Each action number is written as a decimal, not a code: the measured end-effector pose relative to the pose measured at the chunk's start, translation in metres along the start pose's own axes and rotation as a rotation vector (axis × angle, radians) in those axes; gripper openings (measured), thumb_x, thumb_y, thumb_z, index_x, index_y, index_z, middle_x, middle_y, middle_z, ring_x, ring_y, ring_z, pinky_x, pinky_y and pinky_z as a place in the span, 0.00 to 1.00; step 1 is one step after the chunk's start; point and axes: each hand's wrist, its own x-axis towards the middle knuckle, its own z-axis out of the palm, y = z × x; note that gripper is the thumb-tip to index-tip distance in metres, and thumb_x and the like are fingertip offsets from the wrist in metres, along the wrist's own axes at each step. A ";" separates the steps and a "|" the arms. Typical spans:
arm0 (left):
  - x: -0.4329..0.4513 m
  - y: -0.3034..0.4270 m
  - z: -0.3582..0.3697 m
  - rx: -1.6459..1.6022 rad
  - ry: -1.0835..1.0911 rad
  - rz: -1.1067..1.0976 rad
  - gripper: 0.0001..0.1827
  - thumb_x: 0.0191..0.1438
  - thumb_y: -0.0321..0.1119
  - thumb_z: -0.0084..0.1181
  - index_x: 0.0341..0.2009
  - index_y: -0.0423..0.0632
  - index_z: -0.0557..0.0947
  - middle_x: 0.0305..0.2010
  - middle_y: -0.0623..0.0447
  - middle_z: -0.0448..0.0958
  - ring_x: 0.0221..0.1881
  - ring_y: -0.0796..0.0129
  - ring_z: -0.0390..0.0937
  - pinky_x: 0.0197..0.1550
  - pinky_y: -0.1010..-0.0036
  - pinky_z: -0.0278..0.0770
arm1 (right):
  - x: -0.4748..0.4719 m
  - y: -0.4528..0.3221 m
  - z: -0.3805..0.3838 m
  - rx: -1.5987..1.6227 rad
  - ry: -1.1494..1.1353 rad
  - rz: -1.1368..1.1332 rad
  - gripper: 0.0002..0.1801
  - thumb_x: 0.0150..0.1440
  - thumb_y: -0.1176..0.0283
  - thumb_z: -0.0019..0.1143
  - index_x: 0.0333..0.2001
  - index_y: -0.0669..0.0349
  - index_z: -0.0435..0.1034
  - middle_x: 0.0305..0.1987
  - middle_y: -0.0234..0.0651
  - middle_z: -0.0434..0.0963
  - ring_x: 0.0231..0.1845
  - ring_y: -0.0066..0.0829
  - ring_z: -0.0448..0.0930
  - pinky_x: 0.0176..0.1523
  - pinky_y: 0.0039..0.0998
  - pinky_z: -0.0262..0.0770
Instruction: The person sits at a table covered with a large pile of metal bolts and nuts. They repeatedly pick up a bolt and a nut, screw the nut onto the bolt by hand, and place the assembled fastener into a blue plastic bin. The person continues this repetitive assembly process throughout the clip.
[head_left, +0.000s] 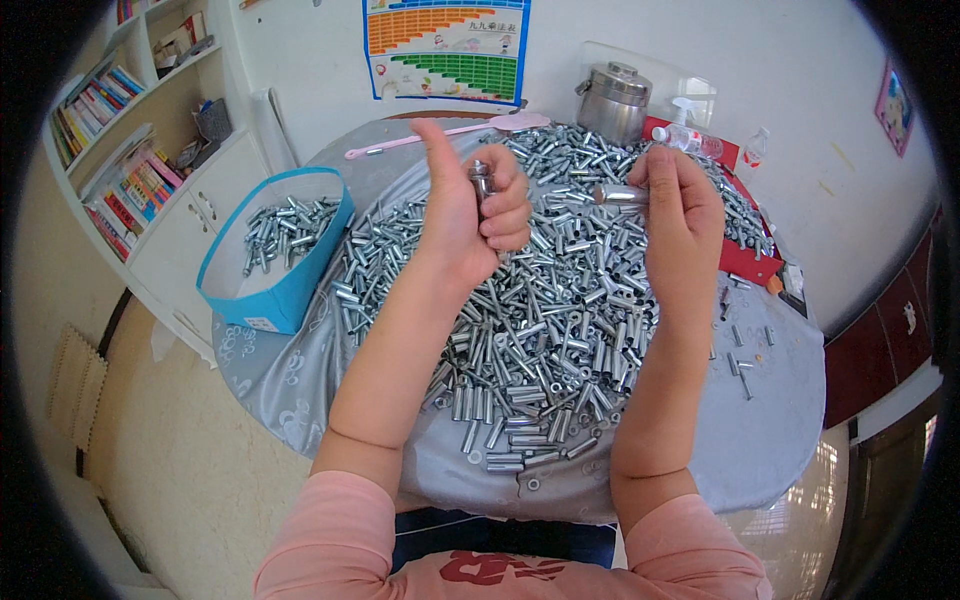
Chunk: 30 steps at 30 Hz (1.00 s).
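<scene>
Above a heap of loose metal parts, my left hand (463, 219) is raised with its thumb up and its fingers curled around a metal expansion anchor part (479, 180). Opposite it, my right hand (679, 199) pinches a shiny metal sleeve (621, 195) that points left towards the other hand. The two held pieces are apart. Below both hands, the heap (536, 300) mixes sleeves, bolts, nuts and washers. A blue bin (292, 289) at the left of the table holds several assembled-looking bolts (291, 229).
A silver patterned cloth covers the round table (757, 442). Along the back are a pink fly swatter (517, 121), a steel lidded pot (613, 101), a spray bottle (682, 135) and a clear bottle (754, 147). More bolts lie on red sheeting (739, 259). A bookshelf (135, 165) stands left.
</scene>
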 end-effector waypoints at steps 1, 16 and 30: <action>-0.003 0.001 0.004 -0.006 -0.051 -0.023 0.36 0.39 0.75 0.21 0.17 0.52 0.57 0.10 0.63 0.46 0.08 0.81 0.40 0.09 0.84 0.38 | -0.001 0.001 0.000 -0.004 0.004 -0.020 0.14 0.56 0.69 0.39 0.22 0.64 0.65 0.16 0.20 0.59 0.18 0.09 0.53 0.20 0.16 0.46; -0.021 -0.014 0.026 1.143 0.107 0.760 0.17 0.45 0.40 0.56 0.15 0.41 0.72 0.10 0.54 0.64 0.12 0.76 0.58 0.15 0.79 0.55 | -0.014 -0.001 0.027 -0.173 0.044 -0.402 0.07 0.55 0.75 0.37 0.31 0.66 0.63 0.25 0.39 0.70 0.23 0.33 0.71 0.27 0.24 0.65; -0.022 -0.017 0.022 1.420 0.246 1.300 0.16 0.43 0.25 0.53 0.09 0.47 0.65 0.08 0.53 0.61 0.07 0.64 0.58 0.10 0.72 0.51 | -0.014 -0.017 0.011 0.404 -0.308 0.107 0.09 0.56 0.72 0.36 0.38 0.63 0.62 0.20 0.23 0.61 0.17 0.13 0.57 0.23 0.15 0.54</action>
